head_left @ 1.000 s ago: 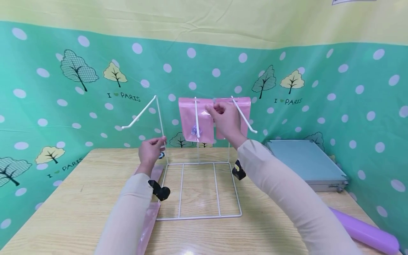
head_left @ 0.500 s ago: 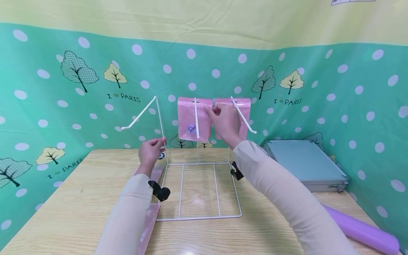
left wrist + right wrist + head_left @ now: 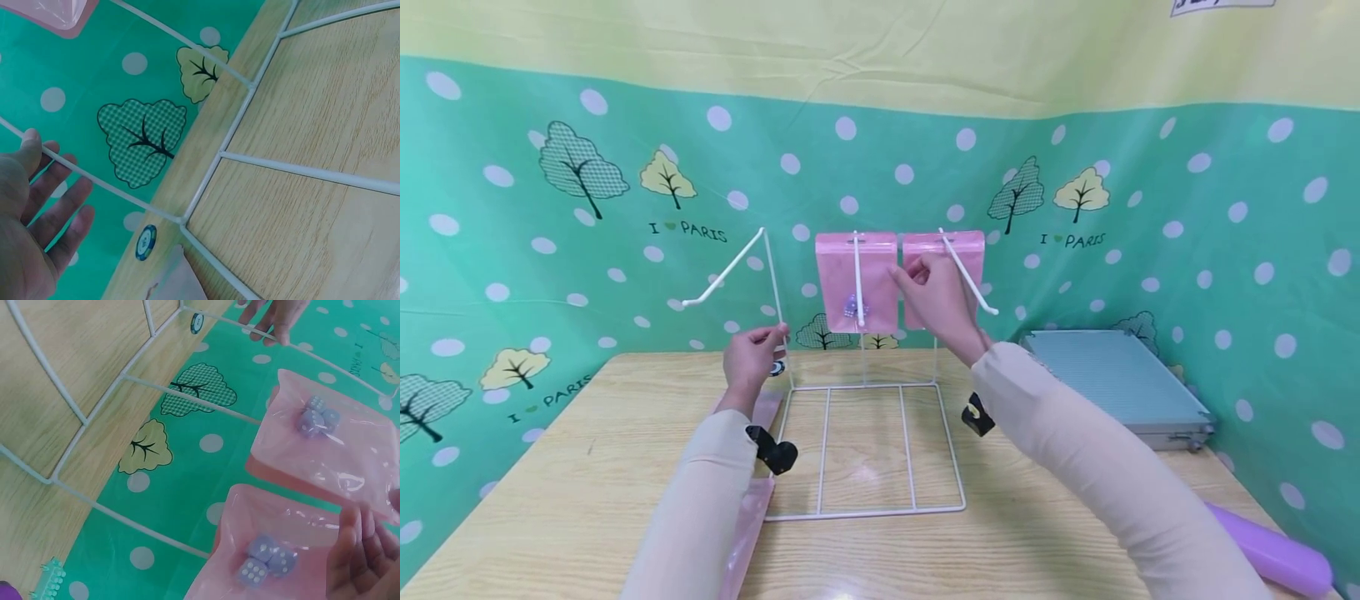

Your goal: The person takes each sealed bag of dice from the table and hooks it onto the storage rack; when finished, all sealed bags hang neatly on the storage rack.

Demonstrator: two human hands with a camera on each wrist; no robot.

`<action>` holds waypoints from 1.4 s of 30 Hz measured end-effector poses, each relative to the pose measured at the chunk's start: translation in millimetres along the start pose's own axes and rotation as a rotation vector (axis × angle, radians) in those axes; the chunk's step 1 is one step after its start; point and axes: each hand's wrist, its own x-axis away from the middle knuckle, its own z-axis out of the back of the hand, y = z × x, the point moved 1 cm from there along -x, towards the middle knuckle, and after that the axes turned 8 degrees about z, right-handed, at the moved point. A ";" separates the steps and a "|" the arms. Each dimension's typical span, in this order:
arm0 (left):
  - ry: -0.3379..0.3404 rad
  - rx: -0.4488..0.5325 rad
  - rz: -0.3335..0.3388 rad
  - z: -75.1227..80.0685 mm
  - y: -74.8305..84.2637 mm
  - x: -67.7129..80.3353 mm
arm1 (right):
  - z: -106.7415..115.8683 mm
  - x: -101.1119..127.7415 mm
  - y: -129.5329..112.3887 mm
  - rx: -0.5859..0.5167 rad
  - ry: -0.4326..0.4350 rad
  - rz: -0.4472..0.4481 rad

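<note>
A white wire rack stands on the table with three upright wires, each bent into a sloping hook. My left hand pinches the left upright between thumb and forefinger; its other fingers are loosely spread in the left wrist view. Two pink zip pouches hang from the middle and right hooks, and lilac dice show inside both. My right hand overlaps the right pouch, thumb tip right at the middle pouch's right edge. I cannot tell whether it grips that edge. The left hook carries nothing.
More pink pouches lie left of the rack, partly under my left forearm. A small round disc is by the left upright's foot. A blue-grey case stands at the right, with a purple roll nearer me.
My right hand has shifted slightly down and to the right along the middle pouch's edge. That pouch swung a little and hangs straighter. My left hand stays on the upright.
</note>
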 end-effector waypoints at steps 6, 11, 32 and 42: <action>-0.002 0.005 0.008 0.0 0.0 1.2 | 9.4 10.5 10.0 -0.169 -0.127 0.103; 0.007 -0.006 0.009 -0.5 0.5 1.8 | 19.5 19.4 18.0 -0.236 -0.260 0.102; 0.008 0.002 0.006 -0.2 0.8 2.1 | 33.2 74.7 94.5 -0.141 -0.387 -0.067; 0.009 0.015 -0.007 -0.2 0.2 1.4 | 12.9 75.8 129.5 -0.137 -0.383 -0.130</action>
